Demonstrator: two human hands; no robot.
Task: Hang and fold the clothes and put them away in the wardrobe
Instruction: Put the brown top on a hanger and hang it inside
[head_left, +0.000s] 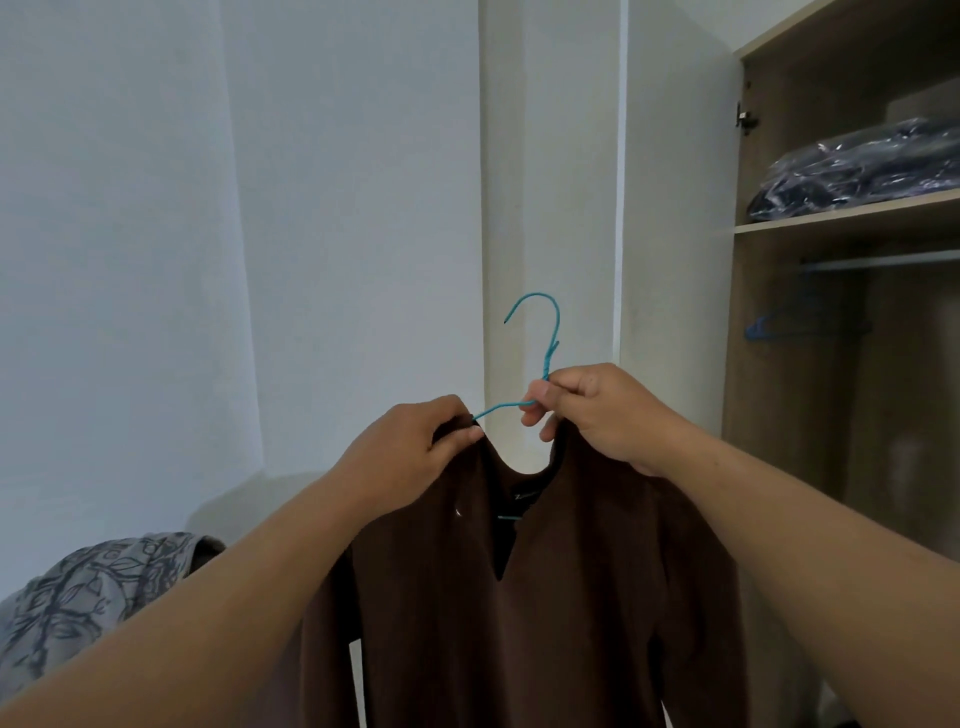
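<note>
A: Status on the brown top (545, 597)?

B: Held up mid-air, centre of view, in front of the white wall (260, 208). It hangs off a teal wire hanger (545, 332); hook sticks up above the neckline, open end pointing left. Left hanger arm shows bare between the hands, right arm is inside the shoulder. A bit of the bottom bar shows through the V-neck.

A: Hands?

B: Left hand (410, 452): fingers curled, pinching the left shoulder edge of the top at the neckline, right where the hanger arm enters. Right hand (597, 415): fingers pinch the hanger at the twisted neck, with the right shoulder cloth under the palm. Both gripping, neither relaxed.

A: Wardrobe (779, 364)?

B: Right of the top, open, well apart from the hook. Shelf (831, 221) up top carries a dark bundle in clear plastic (857, 171). Rail (883, 260) just under the shelf edge, one blue hanger (779, 327) on it near the left wall; rest of the rail looks free, interior is dim.

A: Other side?

B: Patterned grey fabric (93, 597) lower left, beside the left forearm, not touching the top. Open wall space between hook and wardrobe edge.
</note>
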